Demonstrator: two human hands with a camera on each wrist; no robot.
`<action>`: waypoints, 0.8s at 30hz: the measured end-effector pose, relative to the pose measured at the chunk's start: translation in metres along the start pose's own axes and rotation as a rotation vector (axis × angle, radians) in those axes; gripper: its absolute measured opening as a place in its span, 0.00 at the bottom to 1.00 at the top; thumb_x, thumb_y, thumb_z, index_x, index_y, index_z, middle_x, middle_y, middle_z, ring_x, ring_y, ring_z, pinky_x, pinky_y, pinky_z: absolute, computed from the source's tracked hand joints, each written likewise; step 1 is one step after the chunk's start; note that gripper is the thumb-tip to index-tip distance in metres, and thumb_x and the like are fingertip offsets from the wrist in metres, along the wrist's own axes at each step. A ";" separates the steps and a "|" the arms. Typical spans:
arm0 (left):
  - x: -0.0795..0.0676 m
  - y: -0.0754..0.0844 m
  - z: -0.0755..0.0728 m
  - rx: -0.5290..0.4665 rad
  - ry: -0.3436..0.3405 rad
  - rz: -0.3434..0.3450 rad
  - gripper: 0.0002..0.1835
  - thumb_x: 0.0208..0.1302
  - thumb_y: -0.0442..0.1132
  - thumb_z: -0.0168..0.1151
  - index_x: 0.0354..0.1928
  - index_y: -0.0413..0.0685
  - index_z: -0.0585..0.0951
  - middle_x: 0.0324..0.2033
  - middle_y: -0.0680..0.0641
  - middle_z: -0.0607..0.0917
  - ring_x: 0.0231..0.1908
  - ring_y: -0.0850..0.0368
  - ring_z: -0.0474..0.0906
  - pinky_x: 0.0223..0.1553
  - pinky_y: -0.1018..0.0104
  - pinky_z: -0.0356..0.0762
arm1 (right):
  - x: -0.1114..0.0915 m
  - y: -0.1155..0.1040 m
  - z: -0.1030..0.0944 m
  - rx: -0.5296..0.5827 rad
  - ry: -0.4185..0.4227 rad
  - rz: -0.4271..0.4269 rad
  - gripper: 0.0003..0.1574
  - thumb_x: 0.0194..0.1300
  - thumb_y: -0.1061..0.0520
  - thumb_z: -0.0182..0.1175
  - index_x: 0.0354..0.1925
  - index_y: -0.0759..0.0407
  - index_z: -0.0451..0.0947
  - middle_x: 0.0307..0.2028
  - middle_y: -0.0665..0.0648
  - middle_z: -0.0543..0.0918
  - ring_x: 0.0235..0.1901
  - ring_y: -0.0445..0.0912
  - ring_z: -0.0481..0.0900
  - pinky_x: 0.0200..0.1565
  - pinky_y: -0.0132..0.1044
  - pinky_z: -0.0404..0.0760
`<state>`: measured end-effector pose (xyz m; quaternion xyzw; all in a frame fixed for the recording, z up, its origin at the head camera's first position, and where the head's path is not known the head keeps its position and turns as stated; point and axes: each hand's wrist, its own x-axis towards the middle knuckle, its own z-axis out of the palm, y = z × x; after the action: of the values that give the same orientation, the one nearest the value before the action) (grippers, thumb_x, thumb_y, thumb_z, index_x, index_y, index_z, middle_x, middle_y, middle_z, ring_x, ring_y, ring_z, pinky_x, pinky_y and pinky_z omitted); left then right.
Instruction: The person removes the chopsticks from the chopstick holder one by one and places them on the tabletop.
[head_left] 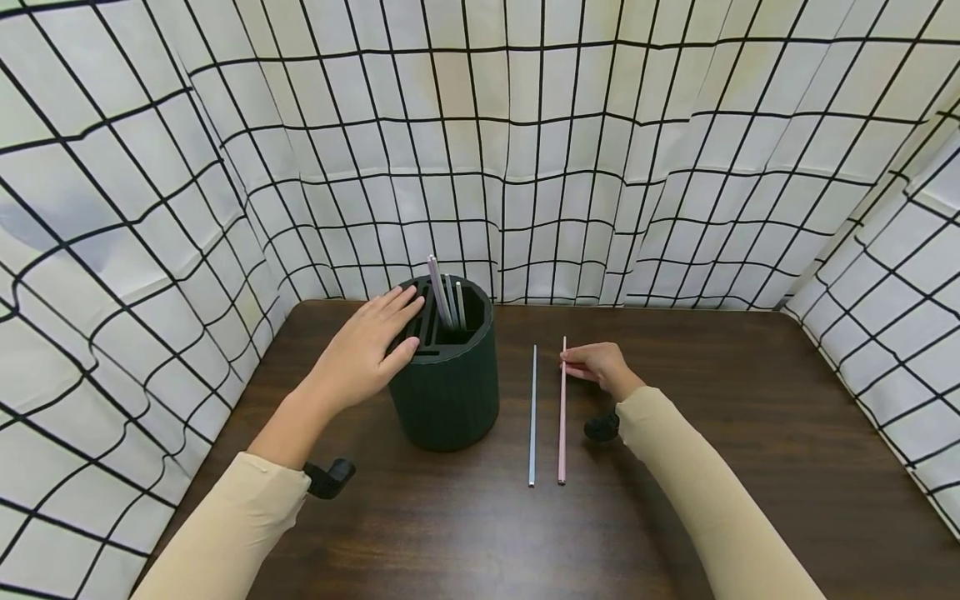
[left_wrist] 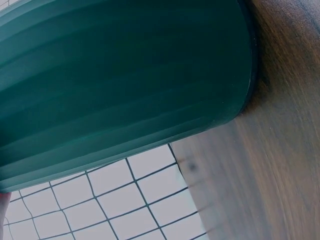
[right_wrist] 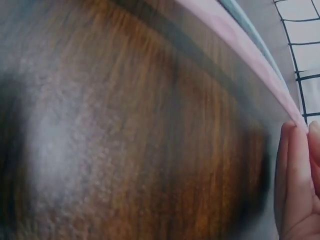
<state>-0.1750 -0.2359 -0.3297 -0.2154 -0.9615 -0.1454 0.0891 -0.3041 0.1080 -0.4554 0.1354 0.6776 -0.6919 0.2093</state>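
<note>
My left hand (head_left: 367,346) rests with fingers spread over the top of a dark green, ribbed utensil holder (head_left: 446,400), near its slotted side. Several chopsticks (head_left: 442,300) stand leaning in the holder's open compartment. The ribbed wall of this holder (left_wrist: 125,75) fills much of the left wrist view. On the right, my right hand (head_left: 602,365) pinches a pink chopstick (head_left: 562,425) near its far end. A light blue chopstick (head_left: 533,417) lies roughly parallel, just left of the pink one. In the right wrist view, fingertips (right_wrist: 297,175) meet at the pink chopstick (right_wrist: 247,52).
The dark brown wooden table (head_left: 435,533) bears all of these. White curtains with a black grid (head_left: 555,167) stand behind the table and along both sides. Black wrist mounts (head_left: 330,479) stick out below the sleeves.
</note>
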 end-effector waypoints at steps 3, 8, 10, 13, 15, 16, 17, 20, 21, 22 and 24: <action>-0.002 0.000 0.000 -0.004 -0.005 -0.007 0.32 0.76 0.49 0.46 0.76 0.44 0.60 0.77 0.42 0.57 0.79 0.44 0.48 0.79 0.46 0.43 | 0.001 0.001 0.003 -0.019 0.035 0.001 0.15 0.63 0.70 0.64 0.47 0.77 0.82 0.22 0.52 0.85 0.22 0.39 0.85 0.33 0.30 0.88; -0.002 -0.001 0.000 -0.002 0.002 -0.007 0.32 0.76 0.49 0.45 0.76 0.44 0.59 0.78 0.43 0.57 0.79 0.44 0.48 0.79 0.46 0.43 | 0.001 0.000 0.008 -0.151 0.114 -0.057 0.15 0.59 0.70 0.67 0.45 0.79 0.83 0.19 0.51 0.84 0.18 0.38 0.82 0.28 0.29 0.87; -0.001 -0.001 0.001 0.001 0.005 -0.003 0.32 0.76 0.50 0.45 0.76 0.44 0.60 0.78 0.43 0.57 0.79 0.44 0.48 0.79 0.46 0.43 | 0.001 0.000 0.010 -0.209 0.140 -0.077 0.15 0.58 0.70 0.67 0.44 0.79 0.83 0.18 0.52 0.84 0.17 0.38 0.81 0.26 0.29 0.86; 0.000 -0.001 0.001 0.003 0.007 0.004 0.32 0.76 0.50 0.45 0.76 0.44 0.60 0.77 0.42 0.57 0.79 0.44 0.48 0.79 0.45 0.44 | 0.000 -0.001 0.011 -0.251 0.164 -0.079 0.15 0.58 0.71 0.67 0.44 0.79 0.83 0.18 0.52 0.83 0.16 0.38 0.80 0.25 0.29 0.85; 0.000 -0.001 0.002 0.003 0.007 0.006 0.32 0.76 0.50 0.45 0.76 0.44 0.60 0.77 0.41 0.58 0.78 0.44 0.48 0.79 0.45 0.44 | -0.002 -0.001 0.012 -0.240 0.169 -0.066 0.16 0.58 0.71 0.67 0.45 0.80 0.82 0.18 0.52 0.83 0.16 0.38 0.80 0.25 0.29 0.86; 0.000 -0.001 0.002 0.003 0.007 0.006 0.32 0.76 0.50 0.46 0.76 0.44 0.60 0.77 0.41 0.58 0.78 0.44 0.48 0.79 0.45 0.45 | -0.004 -0.002 0.012 -0.218 0.171 -0.059 0.16 0.58 0.71 0.67 0.46 0.80 0.82 0.18 0.52 0.83 0.16 0.38 0.81 0.26 0.30 0.86; 0.000 -0.001 0.002 0.004 0.005 0.006 0.32 0.76 0.50 0.46 0.76 0.44 0.60 0.77 0.41 0.58 0.78 0.44 0.48 0.79 0.45 0.44 | -0.006 -0.004 0.013 -0.197 0.167 -0.057 0.17 0.59 0.71 0.67 0.46 0.80 0.82 0.18 0.53 0.83 0.17 0.38 0.81 0.27 0.30 0.87; 0.000 0.000 0.002 0.005 0.004 0.002 0.32 0.76 0.50 0.46 0.76 0.44 0.60 0.77 0.41 0.58 0.78 0.44 0.48 0.79 0.46 0.44 | -0.016 -0.012 0.019 -0.142 0.117 -0.100 0.19 0.61 0.69 0.65 0.50 0.80 0.80 0.25 0.57 0.87 0.20 0.39 0.84 0.34 0.33 0.88; 0.000 0.000 0.001 0.005 0.003 0.001 0.32 0.76 0.49 0.46 0.76 0.44 0.60 0.77 0.41 0.58 0.78 0.44 0.48 0.79 0.46 0.44 | -0.021 -0.015 0.022 -0.132 0.095 -0.125 0.19 0.63 0.68 0.65 0.51 0.79 0.80 0.29 0.59 0.89 0.22 0.38 0.85 0.37 0.34 0.89; 0.000 0.000 0.001 0.005 0.002 0.000 0.32 0.76 0.49 0.46 0.76 0.44 0.60 0.77 0.41 0.58 0.78 0.44 0.48 0.79 0.46 0.43 | -0.026 -0.020 0.026 -0.119 0.068 -0.156 0.20 0.64 0.68 0.64 0.52 0.78 0.79 0.33 0.62 0.89 0.24 0.38 0.86 0.40 0.34 0.88; -0.001 0.000 0.001 0.004 0.004 0.002 0.32 0.76 0.49 0.46 0.76 0.44 0.60 0.77 0.41 0.58 0.78 0.44 0.48 0.79 0.46 0.43 | -0.038 -0.029 0.034 -0.116 0.013 -0.222 0.20 0.66 0.66 0.62 0.54 0.76 0.79 0.43 0.65 0.89 0.28 0.37 0.87 0.47 0.38 0.87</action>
<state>-0.1747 -0.2362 -0.3307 -0.2157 -0.9615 -0.1438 0.0914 -0.2813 0.0784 -0.4099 0.0518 0.7286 -0.6697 0.1344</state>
